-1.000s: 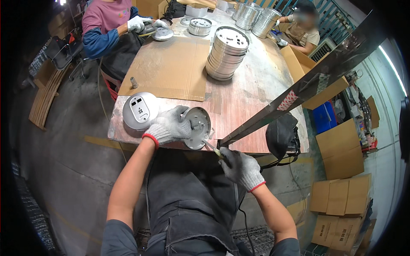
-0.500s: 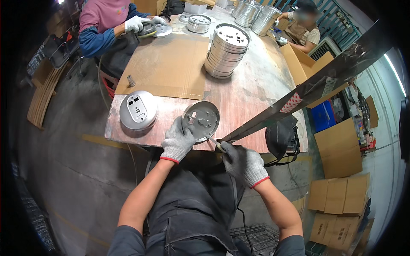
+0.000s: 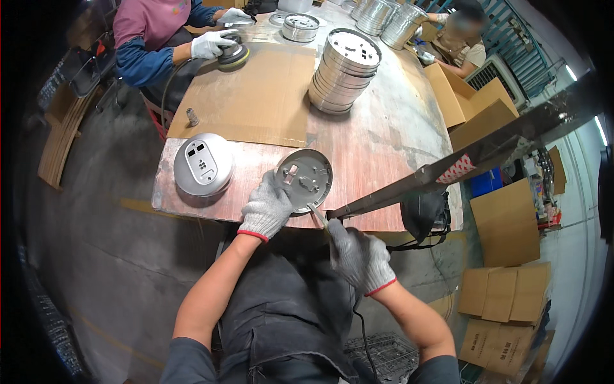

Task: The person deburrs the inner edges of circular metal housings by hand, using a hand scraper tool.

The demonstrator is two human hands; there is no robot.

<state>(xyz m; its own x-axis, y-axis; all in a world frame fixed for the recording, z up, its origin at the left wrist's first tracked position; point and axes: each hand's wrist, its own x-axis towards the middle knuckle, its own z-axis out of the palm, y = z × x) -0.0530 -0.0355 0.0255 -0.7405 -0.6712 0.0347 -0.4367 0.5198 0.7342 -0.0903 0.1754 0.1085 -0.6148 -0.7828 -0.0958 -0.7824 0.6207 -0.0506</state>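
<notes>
Right hand (image 3: 361, 257): grey-and-white knit glove, red cuff, just off the bench's near edge; fingers closed around the handle of a slim tool (image 3: 318, 216) (the grip itself is mostly hidden by the glove). Tool tip at the near rim of the dish; whether it touches cannot be told.

Left hand (image 3: 265, 206): matching glove, well apart from the right, clamped on the left rim of the dish.

Grey dish (image 3: 306, 185): round, shallow, pierced, hollow side tilted toward the wearer; over the middle of the near edge of the bench (image 3: 377, 141). Whether it rests there cannot be told.

Black bar (image 3: 409, 180): slanting from the near edge up to the right.

Black bag (image 3: 421, 214): beside the near right corner.

Silver housing (image 3: 204, 165): rounded, with an oval panel; upon the near left corner.

Cardboard sheet (image 3: 256, 96): flat along the left edge, bearing a small metal fitting (image 3: 192, 117) upright at its near left corner.

Stack of silver discs (image 3: 342, 80): mid-bench, beyond the sheet's right side.

Co-worker's gloved hand (image 3: 213, 45): at the left edge, on a round dark tool (image 3: 234, 59).

Low stack (image 3: 300, 29) and taller silver stacks (image 3: 401, 29): toward the far edge.
</notes>
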